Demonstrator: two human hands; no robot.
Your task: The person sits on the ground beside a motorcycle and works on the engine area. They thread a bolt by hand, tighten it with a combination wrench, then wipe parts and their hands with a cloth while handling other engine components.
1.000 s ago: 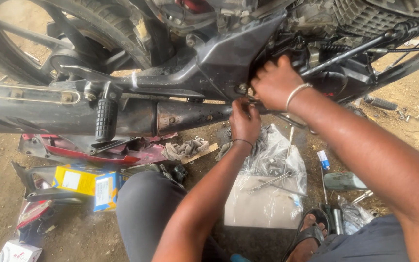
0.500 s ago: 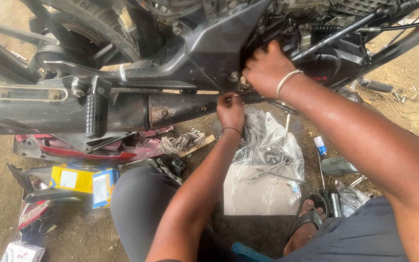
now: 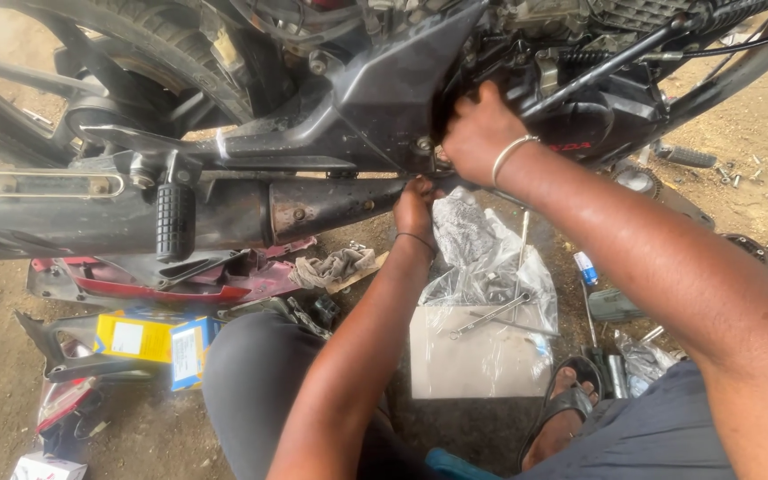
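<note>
Both hands (image 3: pixel 451 169) seemingly at motorcycle frame (image 3: pixel 384 98)

Both forearms are bare, with no sleeves reaching the wrists. The right hand (image 3: pixel 477 133) has a thin silver-coloured bangle (image 3: pixel 510 156) around its wrist. The left hand (image 3: pixel 415 209) has a slim dark band (image 3: pixel 416 238) at its wrist. Below the hands, the legs are covered in grey trousers (image 3: pixel 251 382), and the right foot wears a dark open sandal (image 3: pixel 571 402) with a broad strap.
</note>
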